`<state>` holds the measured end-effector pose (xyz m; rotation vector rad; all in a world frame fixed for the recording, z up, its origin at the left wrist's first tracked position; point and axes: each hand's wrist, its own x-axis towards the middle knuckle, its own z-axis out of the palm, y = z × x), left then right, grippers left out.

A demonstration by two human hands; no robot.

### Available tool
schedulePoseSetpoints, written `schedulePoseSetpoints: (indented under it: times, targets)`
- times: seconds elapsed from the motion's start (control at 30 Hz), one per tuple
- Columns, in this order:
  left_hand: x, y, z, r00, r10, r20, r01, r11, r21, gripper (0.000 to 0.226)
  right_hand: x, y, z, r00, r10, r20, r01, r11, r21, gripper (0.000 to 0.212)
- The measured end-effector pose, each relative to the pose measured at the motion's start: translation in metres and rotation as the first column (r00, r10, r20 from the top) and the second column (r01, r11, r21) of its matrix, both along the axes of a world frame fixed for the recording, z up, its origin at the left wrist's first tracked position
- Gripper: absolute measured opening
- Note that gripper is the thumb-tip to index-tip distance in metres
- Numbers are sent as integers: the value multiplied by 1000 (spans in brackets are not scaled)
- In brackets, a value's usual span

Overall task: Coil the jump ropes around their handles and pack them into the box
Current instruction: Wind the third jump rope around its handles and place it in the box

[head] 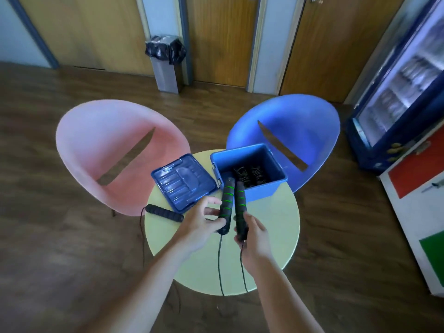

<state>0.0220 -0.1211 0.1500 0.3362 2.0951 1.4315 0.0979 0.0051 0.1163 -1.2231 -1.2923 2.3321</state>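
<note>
My left hand [200,221] grips the lower end of a black jump rope handle with green rings [227,204]. A second black handle [240,207] stands beside it, gripped low by my right hand [254,239]. Both handles point up and away towards the blue box [276,164]. Their thin black cords [219,263] hang down over the table's near edge. The open box holds coiled black jump ropes [249,175]. Another black handle [164,212] lies on the table's left edge, its cord trailing to the floor.
The blue box lid [183,182] lies upside down left of the box on the round pale yellow table [271,227]. A pink chair [115,152] and a blue chair [293,131] stand behind the table. A fridge [403,92] is at the right.
</note>
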Motion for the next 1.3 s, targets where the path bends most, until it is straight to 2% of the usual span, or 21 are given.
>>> schedulePoseSetpoints:
  times: [0.2, 0.43, 0.53, 0.63, 0.7, 0.77, 0.8, 0.83, 0.87, 0.93, 1.0, 1.07, 1.13, 1.2, 1.3]
  targets:
    - [-1, 13, 69, 982, 41, -183, -29, 997, 72, 33, -15, 9, 85, 959, 85, -272, -90, 996, -8, 33]
    - [-6, 21, 132, 920, 71, -385, -17, 990, 142, 36, -25, 20, 148, 915, 226, -335, -183, 971, 156, 24]
    - [-10, 20, 156, 865, 24, -501, 31, 994, 101, 28, -20, 28, 171, 859, 333, -389, -280, 941, 188, 27]
    - [-17, 13, 185, 694, -98, -713, 47, 995, -91, 23, -12, 38, 196, 827, 429, -363, -349, 899, 266, 26]
    - [-26, 5, 206, 575, -156, -803, 55, 987, -153, 31, -9, 45, 213, 800, 503, -328, -394, 852, 344, 25]
    - [-39, -3, 227, 385, -231, -893, 34, 971, -237, 52, -8, 53, 231, 759, 591, -275, -451, 781, 432, 30]
    - [-45, -5, 239, 243, -315, -917, -3, 945, -326, 65, -8, 56, 240, 733, 635, -244, -479, 737, 477, 31]
    - [-50, -6, 251, 97, -421, -902, -52, 903, -427, 76, -9, 59, 250, 706, 675, -216, -504, 692, 516, 33]
    - [-53, -5, 264, -6, -530, -848, -105, 844, -527, 85, -10, 60, 259, 680, 708, -191, -524, 651, 548, 36]
    - [-59, 0, 287, -98, -692, -716, -188, 719, -669, 91, -12, 60, 276, 633, 761, -138, -555, 571, 605, 39]
    - [-63, 7, 303, -189, -733, -653, -208, 680, -703, 77, -14, 58, 291, 590, 801, -100, -571, 502, 650, 34]
    - [-65, 10, 313, -281, -715, -640, -201, 696, -689, 48, -13, 55, 304, 560, 823, -91, -576, 466, 671, 33]
    - [-67, 6, 321, -265, -703, -660, -194, 710, -677, 37, -13, 56, 311, 540, 833, -116, -570, 464, 678, 43]
    - [-70, -3, 326, -201, -709, -676, -230, 705, -671, 39, -14, 59, 310, 541, 835, -104, -561, 450, 695, 49]
    - [-82, -21, 326, -118, -683, -721, -271, 721, -638, 42, -16, 63, 303, 546, 837, 47, -546, 312, 777, 29]
